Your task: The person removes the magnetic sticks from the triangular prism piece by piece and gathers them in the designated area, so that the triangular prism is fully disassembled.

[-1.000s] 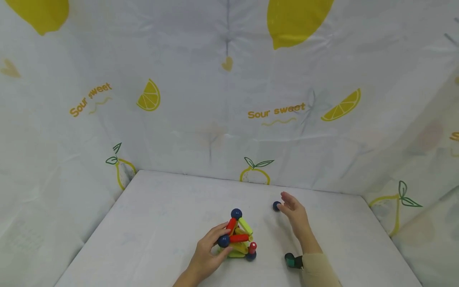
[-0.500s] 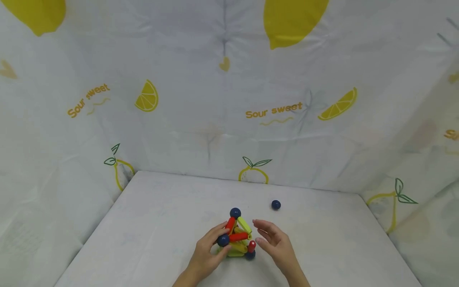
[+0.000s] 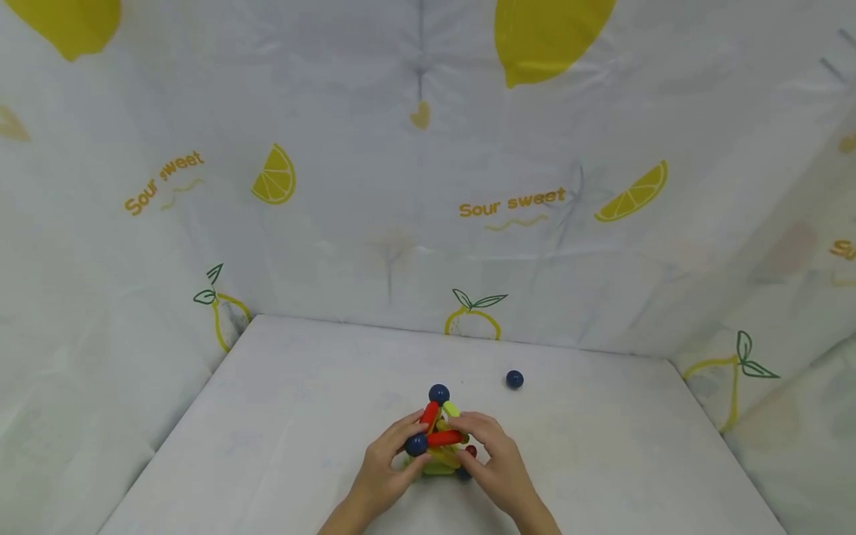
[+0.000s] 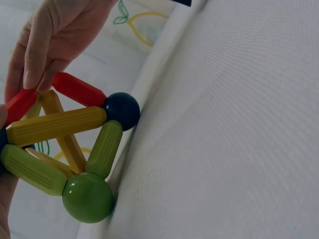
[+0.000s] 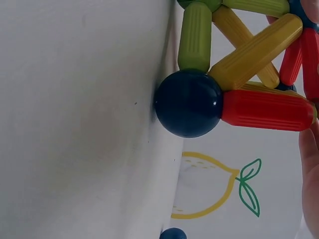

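A construction of magnetic sticks and balls (image 3: 430, 417) stands on the white table. My left hand (image 3: 383, 469) grips it at the blue ball (image 3: 417, 445) on its left side, fingers above and thumb below. From the right, my right hand (image 3: 498, 464) pinches the end of the red stick (image 3: 443, 439) where several sticks meet. A green ball (image 4: 88, 197) and a blue ball (image 5: 188, 103) sit at the base in the wrist views. From that blue ball a second red stick (image 5: 266, 109) rises. Another blue ball (image 3: 438, 394) tops the construction.
A loose blue ball (image 3: 514, 380) lies on the table (image 3: 321, 371) behind and to the right of the construction. A white lemon-print cloth (image 3: 374, 208) hangs behind the table and along both sides.
My right hand has come from beside the loose ball, leftward and toward me, and now pinches the construction's right side. My left hand keeps its grip; the loose ball stays put.
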A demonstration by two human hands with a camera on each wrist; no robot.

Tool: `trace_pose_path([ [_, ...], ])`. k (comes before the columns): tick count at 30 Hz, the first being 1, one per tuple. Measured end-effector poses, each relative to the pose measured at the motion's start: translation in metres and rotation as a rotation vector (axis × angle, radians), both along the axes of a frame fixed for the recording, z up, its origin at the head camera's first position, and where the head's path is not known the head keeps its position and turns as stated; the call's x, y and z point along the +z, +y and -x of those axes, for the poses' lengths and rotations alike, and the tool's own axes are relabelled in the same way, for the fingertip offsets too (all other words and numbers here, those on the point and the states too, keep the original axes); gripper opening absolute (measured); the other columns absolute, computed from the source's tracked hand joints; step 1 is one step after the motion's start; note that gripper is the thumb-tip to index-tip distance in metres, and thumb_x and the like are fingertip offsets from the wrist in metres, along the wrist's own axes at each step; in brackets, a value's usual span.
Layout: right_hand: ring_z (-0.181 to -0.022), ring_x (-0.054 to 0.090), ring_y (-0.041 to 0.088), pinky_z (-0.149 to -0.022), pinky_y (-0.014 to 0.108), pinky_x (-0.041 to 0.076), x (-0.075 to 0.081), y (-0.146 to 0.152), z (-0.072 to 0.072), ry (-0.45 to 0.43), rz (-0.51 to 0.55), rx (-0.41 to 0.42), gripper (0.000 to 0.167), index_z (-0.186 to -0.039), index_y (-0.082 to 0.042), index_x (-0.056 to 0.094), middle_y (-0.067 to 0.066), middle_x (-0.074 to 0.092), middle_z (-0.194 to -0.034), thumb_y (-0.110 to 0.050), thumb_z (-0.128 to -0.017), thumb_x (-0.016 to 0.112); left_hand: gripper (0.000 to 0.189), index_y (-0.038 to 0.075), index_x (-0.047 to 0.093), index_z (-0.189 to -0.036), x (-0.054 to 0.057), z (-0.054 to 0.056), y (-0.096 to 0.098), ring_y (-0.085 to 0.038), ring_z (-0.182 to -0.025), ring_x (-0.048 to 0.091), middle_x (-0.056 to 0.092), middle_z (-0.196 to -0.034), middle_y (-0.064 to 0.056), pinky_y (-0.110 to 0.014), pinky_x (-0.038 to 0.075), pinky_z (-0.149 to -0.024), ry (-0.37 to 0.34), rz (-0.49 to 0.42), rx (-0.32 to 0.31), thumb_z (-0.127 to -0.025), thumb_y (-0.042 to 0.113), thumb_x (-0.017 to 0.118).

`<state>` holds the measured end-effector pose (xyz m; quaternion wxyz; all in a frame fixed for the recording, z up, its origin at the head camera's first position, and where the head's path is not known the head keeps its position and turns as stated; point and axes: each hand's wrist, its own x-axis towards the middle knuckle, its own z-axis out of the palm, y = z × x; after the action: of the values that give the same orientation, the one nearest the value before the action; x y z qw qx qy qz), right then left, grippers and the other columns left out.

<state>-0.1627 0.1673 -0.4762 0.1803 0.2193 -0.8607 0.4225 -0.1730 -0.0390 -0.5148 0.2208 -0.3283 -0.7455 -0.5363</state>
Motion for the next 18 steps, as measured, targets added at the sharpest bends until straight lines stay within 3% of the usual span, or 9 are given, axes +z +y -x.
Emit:
trace_pose_path([
  [5, -0.108, 0.059, 0.014, -0.084, 0.028, 0.057, -0.0032, -0.0035, 0.0044, 0.054, -0.055, -0.009, 0.04, -0.108, -0.021, 0.069, -0.01, 0.068, -0.11, -0.001, -0.074, 0.077, 0.039, 0.005, 0.06, -0.12, 0.001, -0.0005, -0.0005, -0.031, -0.115, 0.059, 0.056, -0.132, -0.016, -0.021, 0.054, -0.086, -0.033, 0.002, -0.003, -0.083, 0.008, 0.071],
  [10, -0.107, 0.06, 0.018, -0.077, 0.023, 0.058, -0.0036, -0.0037, 0.0057, 0.069, -0.016, 0.029, 0.035, -0.107, -0.021, 0.069, 0.0, 0.069, -0.11, -0.001, -0.078, 0.074, 0.042, 0.003, 0.059, -0.12, -0.0005, 0.0002, -0.0003, -0.032, -0.112, 0.061, 0.057, -0.131, -0.017, -0.02, 0.054, -0.086, 0.007, 0.022, 0.016, -0.08, 0.003, 0.073],
  [18, -0.106, 0.06, 0.019, -0.094, 0.016, 0.05, 0.0031, -0.0033, 0.0023, 0.054, 0.109, 0.096, 0.021, -0.106, -0.016, 0.07, 0.006, 0.069, -0.107, -0.012, -0.085, 0.069, 0.048, 0.002, 0.059, -0.121, 0.0001, 0.0004, 0.0011, -0.036, -0.11, 0.061, 0.057, -0.129, -0.02, -0.013, 0.048, -0.09, 0.081, 0.064, 0.05, -0.076, 0.001, 0.076],
])
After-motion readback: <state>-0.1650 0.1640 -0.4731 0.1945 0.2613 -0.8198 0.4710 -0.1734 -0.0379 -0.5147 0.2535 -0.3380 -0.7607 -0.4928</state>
